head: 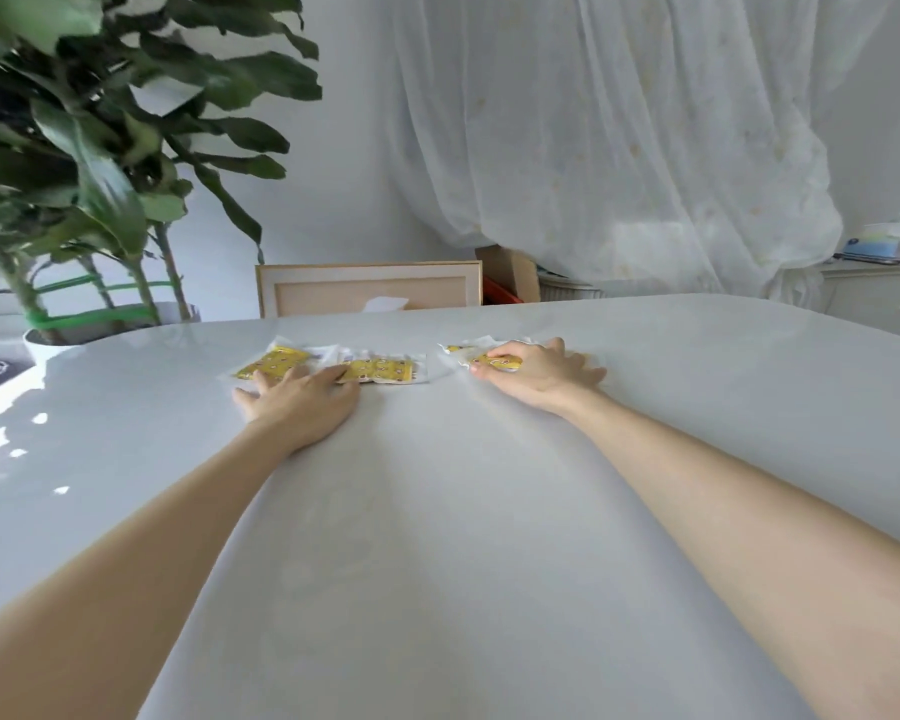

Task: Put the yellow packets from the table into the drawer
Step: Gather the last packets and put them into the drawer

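Note:
Three yellow packets in clear wrappers lie in a row on the white table (437,511), near its far side. My left hand (297,402) lies flat with its fingers straight, touching the near edges of the left packet (274,362) and the middle packet (383,370). My right hand (533,374) rests on the right packet (497,362) with its fingers spread over it, and hides most of it. No drawer is in view.
A large potted plant (100,174) stands beyond the table's left side. A framed panel (367,288) leans behind the far edge. White curtains hang at the back, and a white cabinet (879,298) with small items stands at the far right.

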A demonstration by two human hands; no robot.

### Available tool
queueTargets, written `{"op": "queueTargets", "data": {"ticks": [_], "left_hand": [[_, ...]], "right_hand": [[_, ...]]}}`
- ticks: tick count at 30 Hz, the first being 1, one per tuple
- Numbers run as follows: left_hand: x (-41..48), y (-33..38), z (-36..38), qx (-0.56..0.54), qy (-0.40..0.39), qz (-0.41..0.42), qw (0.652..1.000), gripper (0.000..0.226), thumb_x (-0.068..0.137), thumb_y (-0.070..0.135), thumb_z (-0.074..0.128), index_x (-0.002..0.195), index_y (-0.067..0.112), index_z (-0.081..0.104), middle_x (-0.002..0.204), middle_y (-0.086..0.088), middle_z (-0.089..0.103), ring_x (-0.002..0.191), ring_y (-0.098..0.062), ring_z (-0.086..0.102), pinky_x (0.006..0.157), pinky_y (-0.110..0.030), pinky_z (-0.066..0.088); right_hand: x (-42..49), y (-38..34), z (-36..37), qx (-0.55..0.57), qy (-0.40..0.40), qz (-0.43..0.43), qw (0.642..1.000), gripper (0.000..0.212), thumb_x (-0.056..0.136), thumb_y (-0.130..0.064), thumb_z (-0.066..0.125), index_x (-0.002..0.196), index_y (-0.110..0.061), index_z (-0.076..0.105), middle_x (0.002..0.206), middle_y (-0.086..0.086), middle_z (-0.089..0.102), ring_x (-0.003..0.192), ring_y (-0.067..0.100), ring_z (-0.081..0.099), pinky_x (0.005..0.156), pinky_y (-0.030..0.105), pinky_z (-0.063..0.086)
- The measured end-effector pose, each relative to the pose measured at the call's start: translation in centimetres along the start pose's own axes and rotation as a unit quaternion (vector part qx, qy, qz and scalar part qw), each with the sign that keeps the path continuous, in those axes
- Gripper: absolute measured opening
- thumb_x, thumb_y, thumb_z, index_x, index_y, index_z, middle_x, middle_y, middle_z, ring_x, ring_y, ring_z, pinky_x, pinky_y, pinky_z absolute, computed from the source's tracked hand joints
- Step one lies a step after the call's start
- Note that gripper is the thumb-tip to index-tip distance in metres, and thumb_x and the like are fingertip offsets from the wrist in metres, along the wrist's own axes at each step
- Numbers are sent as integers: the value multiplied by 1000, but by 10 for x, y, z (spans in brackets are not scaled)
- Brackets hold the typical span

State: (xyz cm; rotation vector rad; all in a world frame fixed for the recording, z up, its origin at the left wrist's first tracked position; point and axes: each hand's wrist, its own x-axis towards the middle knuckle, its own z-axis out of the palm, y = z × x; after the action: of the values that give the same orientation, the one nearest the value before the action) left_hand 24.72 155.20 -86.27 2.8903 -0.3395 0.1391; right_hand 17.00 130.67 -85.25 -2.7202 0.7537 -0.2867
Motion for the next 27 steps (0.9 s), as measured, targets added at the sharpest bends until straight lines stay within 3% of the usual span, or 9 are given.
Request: {"op": "queueTargets", "data": {"ticks": [4,10,14,17,19,22,24,25,27], "left_hand": [[-7,-2,-1,2,-2,10,1000,49,90,58,25,139,54,29,155,5,26,140,-36,17,110,-48,14],[-38,-3,-8,-18,-22,64,998,50,89,60,32,138,49,36,153,6,28,140,-31,20,114,-43,15],[-68,1,-19,-30,-40,78,996,50,88,60,38,137,48,37,152,6,29,141,-27,20,115,-40,18],[-91,0,-23,-42,-38,91,994,48,88,60,41,134,46,43,150,7,34,140,-25,25,115,-38,21],[-105,-3,-21,-51,-11,97,994,41,88,58,42,125,44,52,141,5,45,134,-26,35,111,-37,28],[-121,-6,-20,-114,97,105,983,44,83,59,35,90,28,65,103,3,66,109,-25,55,86,-31,39],[-124,-6,-21,-145,178,121,966,54,77,62,24,73,22,60,82,8,65,94,-20,57,79,-28,32],[-123,-5,-21,-140,204,132,960,53,77,62,23,75,23,59,84,10,63,95,-18,55,82,-27,30],[-117,-4,-20,-137,203,136,960,45,79,63,29,94,32,59,107,12,56,111,-15,44,94,-29,28]], "right_hand": [[-9,1,-3,21,-7,-22,1000,52,70,-84,44,115,-60,50,134,1,39,126,35,39,106,52,23],[-33,3,-4,53,-39,-81,994,51,63,-84,49,108,-60,54,129,-15,40,125,19,37,107,50,26],[-72,-7,-19,48,-56,-108,991,42,75,-73,55,114,-55,56,141,-4,35,133,24,33,111,48,21],[-94,-10,-29,53,-94,-107,988,43,73,-79,48,108,-57,59,138,-5,36,128,27,37,110,47,21],[-102,-12,-33,89,-109,-94,986,50,66,-87,40,94,-54,64,131,-8,42,121,25,41,111,52,22],[-102,-18,-44,162,29,-69,984,44,74,-74,46,78,-37,68,122,-4,49,118,24,42,110,52,24],[-98,-23,-48,135,92,-89,983,28,83,-61,51,88,-38,66,126,-5,48,122,24,39,108,48,26],[-96,-26,-50,113,86,-104,984,27,85,-58,50,97,-39,65,130,-4,47,125,24,37,107,46,28],[-83,-32,-45,61,38,-120,990,39,88,-59,46,119,-38,59,138,-2,44,130,26,33,107,47,28]]}}
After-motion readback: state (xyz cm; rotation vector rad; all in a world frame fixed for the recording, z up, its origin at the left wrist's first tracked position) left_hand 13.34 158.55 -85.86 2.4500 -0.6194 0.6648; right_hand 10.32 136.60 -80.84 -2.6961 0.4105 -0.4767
